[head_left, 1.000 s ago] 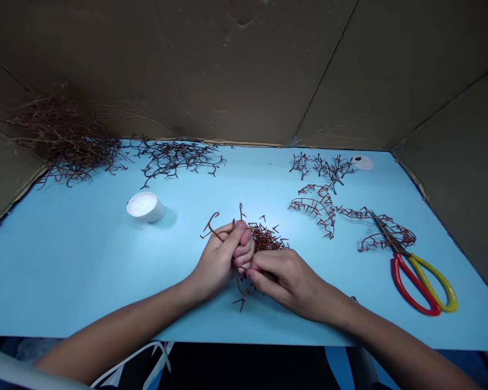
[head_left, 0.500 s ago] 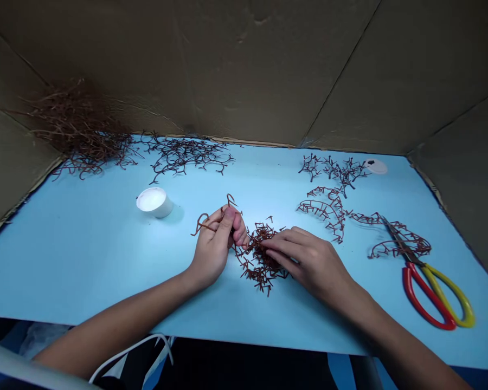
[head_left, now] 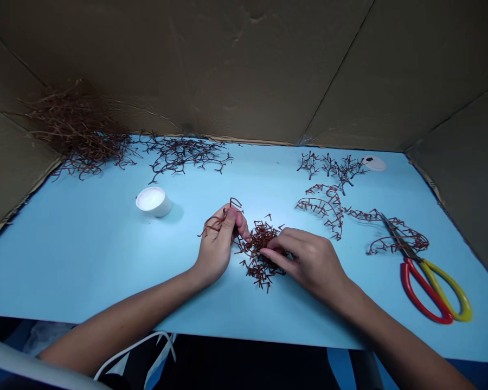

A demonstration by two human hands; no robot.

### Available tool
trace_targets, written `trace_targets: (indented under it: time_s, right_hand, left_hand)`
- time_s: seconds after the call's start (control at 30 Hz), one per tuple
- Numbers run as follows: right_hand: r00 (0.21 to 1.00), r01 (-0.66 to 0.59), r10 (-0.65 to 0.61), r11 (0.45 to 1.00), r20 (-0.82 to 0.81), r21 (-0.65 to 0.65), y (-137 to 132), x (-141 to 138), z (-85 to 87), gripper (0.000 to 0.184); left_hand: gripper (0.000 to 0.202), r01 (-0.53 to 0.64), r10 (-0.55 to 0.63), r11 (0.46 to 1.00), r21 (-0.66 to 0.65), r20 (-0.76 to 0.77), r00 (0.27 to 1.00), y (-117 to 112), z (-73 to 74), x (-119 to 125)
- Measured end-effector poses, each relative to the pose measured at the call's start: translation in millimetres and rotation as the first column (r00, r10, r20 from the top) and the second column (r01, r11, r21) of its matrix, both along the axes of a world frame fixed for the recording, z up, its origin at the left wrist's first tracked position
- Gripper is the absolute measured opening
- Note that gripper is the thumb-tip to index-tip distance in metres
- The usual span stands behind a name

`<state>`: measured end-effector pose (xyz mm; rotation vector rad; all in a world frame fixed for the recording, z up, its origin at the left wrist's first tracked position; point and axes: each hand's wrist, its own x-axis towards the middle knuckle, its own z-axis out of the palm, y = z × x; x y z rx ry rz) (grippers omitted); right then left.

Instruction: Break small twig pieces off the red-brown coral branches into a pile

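My left hand [head_left: 219,238] is closed around a brown curved twig-like strand [head_left: 236,203]. Loops of it stick out above the thumb and to the left of the fingers. Just right of that hand lies a heap of small brown clipped pieces [head_left: 262,271] on the light blue table. My right hand [head_left: 305,254] rests at the heap's right side, thumb and fingers curled together over the pieces. What sits between those fingertips is hidden.
Scissors [head_left: 431,287] with red and yellow handles lie at right, blades over brown strands [head_left: 410,238]. More strands [head_left: 325,206] and dark twigs [head_left: 344,170] lie behind. A white cup [head_left: 154,202] stands left. Brown bundles [head_left: 85,135] lean against the cardboard wall [head_left: 228,70].
My right hand's fingers have curled in more over the heap. The strand in my left hand has turned, and its left loop sits closer to the fingers.
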<state>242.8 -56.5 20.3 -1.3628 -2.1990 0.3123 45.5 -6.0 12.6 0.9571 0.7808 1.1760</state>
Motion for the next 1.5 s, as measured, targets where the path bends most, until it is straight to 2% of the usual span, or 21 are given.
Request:
trace_targets:
  time_s: [0.07, 0.13, 0.23, 0.33, 0.4, 0.5, 0.53, 0.63, 0.7, 0.83, 1.0, 1.07, 1.17, 1.23, 1.27, 1.4, 1.47, 1.5]
  right_hand:
    - [0.999, 0.025, -0.026, 0.999, 0.04, 0.024, 1, 0, -1.4, 0.029]
    - [0.998, 0.047, -0.049, 0.998, 0.037, 0.035, 2, 0, -3.1, 0.024]
    - [0.999, 0.051, -0.051, 0.997, -0.001, 0.054, 1, -1, -3.0, 0.015]
    - [0.997, 0.031, -0.026, 0.997, -0.071, 0.075, -2, -6, 1.6, 0.015]
    - [0.993, 0.017, -0.012, 0.999, -0.117, 0.046, -5, -12, 4.8, 0.026]
    - [0.993, -0.015, 0.016, 1.0, -0.113, 0.007, -9, -21, 4.2, 0.057]
    - [0.996, -0.013, 0.016, 1.0, -0.089, 0.025, -9, -24, 2.2, 0.057]
    - [1.0, 0.0, 0.001, 0.994, -0.006, 0.107, -9, -26, -6.0, 0.034]
    - [1.0, -0.019, 0.017, 0.993, 0.025, 0.118, -9, -25, -10.1, 0.024]
    - [0.995, -0.102, 0.103, 0.992, -0.006, 0.074, -10, -21, -10.0, 0.027]
    - [0.944, -0.198, 0.186, 0.98, -0.272, -0.016, -10, -18, -0.3, 0.023]
    - [0.916, -0.208, 0.149, 0.97, -0.371, -0.124, -10, -14, 6.0, 0.021]
    - [0.902, -0.174, 0.044, 0.948, -0.429, -0.268, -8, -2, 14.6, 0.017]
    - [0.918, -0.142, 0.026, 0.953, -0.395, -0.268, -6, 4, 16.0, 0.015]
    - [0.935, -0.129, 0.042, 0.965, -0.352, -0.228, -4, 7, 14.7, 0.016]
    - [0.996, -0.081, 0.082, 0.996, -0.039, 0.03, 4, 7, 2.5, 0.026]
    - [0.996, -0.078, 0.074, 0.994, 0.057, 0.071, 7, 4, -2.6, 0.029]
    - [0.996, -0.079, 0.076, 0.995, 0.054, 0.064, 7, 3, -4.5, 0.03]
  left_hand:
    - [0.041, -0.004, 0.004, 1.0, 0.009, -0.001, 1.0, 1, -0.9, 0]
    - [0.042, -0.01, 0.01, 1.0, 0.007, 0.009, 1.0, 2, -1.9, -1]
    - [0.043, -0.016, 0.016, 1.0, -0.005, 0.032, 0.999, 4, -3.0, -2]
    - [0.044, -0.025, 0.025, 1.0, -0.004, 0.043, 0.999, 4, -3.6, -2]
    - [0.044, -0.022, 0.021, 1.0, 0.005, 0.028, 0.999, 2, -3.6, -1]
    - [0.043, -0.01, 0.01, 1.0, 0.028, -0.009, 1.0, -5, -3.5, 3]
    - [0.043, -0.004, 0.004, 1.0, 0.03, -0.013, 1.0, -8, -3.4, 3]
    - [0.044, 0.018, -0.018, 1.0, 0.001, -0.006, 1.0, -11, -3.4, 5]
    - [0.047, 0.033, -0.033, 0.999, -0.027, -0.005, 0.999, -11, -3.7, 5]
    - [0.049, 0.067, -0.064, 0.994, -0.084, 0.034, 0.997, -6, -5.4, 6]
    - [0.049, 0.208, -0.176, 0.953, -0.219, 0.157, 0.972, -7, -0.4, 4]
    - [0.048, 0.242, -0.201, 0.941, -0.238, 0.184, 0.962, -5, 5.1, -1]
    - [0.044, 0.165, -0.12, 0.96, -0.225, 0.202, 0.972, 4, 14.0, -12]
    - [0.041, 0.15, -0.088, 0.955, -0.254, 0.239, 0.967, 12, 18.6, -20]
    - [0.04, 0.176, -0.1, 0.944, -0.278, 0.268, 0.958, 15, 20.3, -23]
    - [0.04, 0.347, -0.236, 0.884, -0.314, 0.341, 0.91, 19, 23.4, -27]
    - [0.039, 0.369, -0.275, 0.883, -0.289, 0.318, 0.907, 17, 23.8, -27]
    - [0.038, 0.361, -0.28, 0.891, -0.277, 0.292, 0.915, 15, 23.9, -26]
